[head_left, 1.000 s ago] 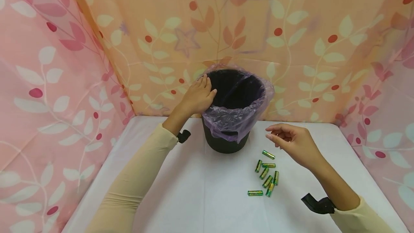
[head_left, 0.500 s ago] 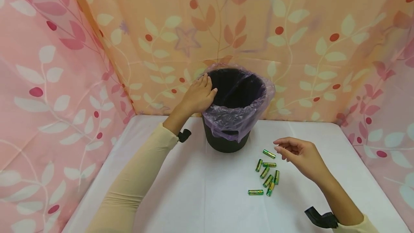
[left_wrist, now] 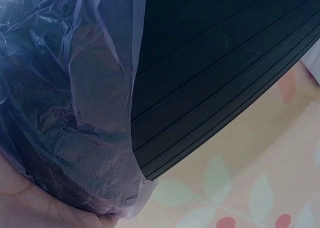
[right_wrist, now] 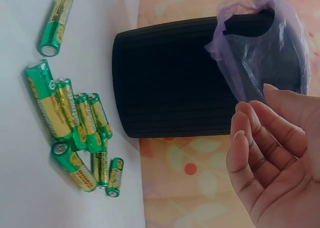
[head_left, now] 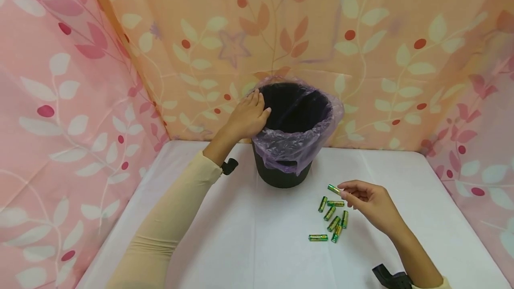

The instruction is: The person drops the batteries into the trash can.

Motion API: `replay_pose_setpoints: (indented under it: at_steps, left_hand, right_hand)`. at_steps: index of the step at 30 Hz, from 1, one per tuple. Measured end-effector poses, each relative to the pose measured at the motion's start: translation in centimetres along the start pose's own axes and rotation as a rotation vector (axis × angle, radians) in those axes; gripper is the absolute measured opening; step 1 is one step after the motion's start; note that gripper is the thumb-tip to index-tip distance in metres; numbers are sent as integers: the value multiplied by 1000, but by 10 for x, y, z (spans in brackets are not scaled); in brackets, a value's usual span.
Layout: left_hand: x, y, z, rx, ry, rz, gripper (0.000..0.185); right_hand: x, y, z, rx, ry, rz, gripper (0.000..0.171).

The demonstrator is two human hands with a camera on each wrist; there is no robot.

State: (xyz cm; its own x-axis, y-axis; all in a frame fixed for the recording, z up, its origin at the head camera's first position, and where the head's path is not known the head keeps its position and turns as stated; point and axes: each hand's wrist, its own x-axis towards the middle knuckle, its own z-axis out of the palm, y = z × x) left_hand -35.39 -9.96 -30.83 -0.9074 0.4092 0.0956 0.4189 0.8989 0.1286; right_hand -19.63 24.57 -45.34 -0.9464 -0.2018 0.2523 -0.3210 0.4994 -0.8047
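Note:
A black trash bin (head_left: 282, 177) stands upright at the table's back, lined with a purple plastic bag (head_left: 295, 146) folded over its rim. My left hand (head_left: 248, 117) holds the bin's left rim over the bag; in the left wrist view only part of the palm (left_wrist: 35, 205) shows against the bag. Several green and gold batteries (head_left: 329, 213) lie loosely grouped in front of the bin. My right hand (head_left: 371, 200) is beside the farthest battery (head_left: 333, 188), its fingers loosely bent. In the right wrist view this hand (right_wrist: 275, 158) holds nothing, its thumb and fingers apart from the batteries.
A white cloth covers the table (head_left: 225, 235). An orange leaf-patterned curtain (head_left: 201, 57) hangs right behind the bin, with pink patterned curtains (head_left: 60, 124) at the sides. One battery (head_left: 318, 237) lies apart at the group's near left.
My right hand has moved down and toward the body, from beside the bin to the farthest battery. The left hand stays on the rim. The head view has shifted slightly.

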Motion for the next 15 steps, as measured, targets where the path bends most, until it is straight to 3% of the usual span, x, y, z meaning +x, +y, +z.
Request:
replay_pose_setpoints:
  at_steps: [15]
  left_hand:
    - [0,0,1,-24,1,-11,68]
  right_hand:
    - [-4,21,3,-12,-4,52,20]
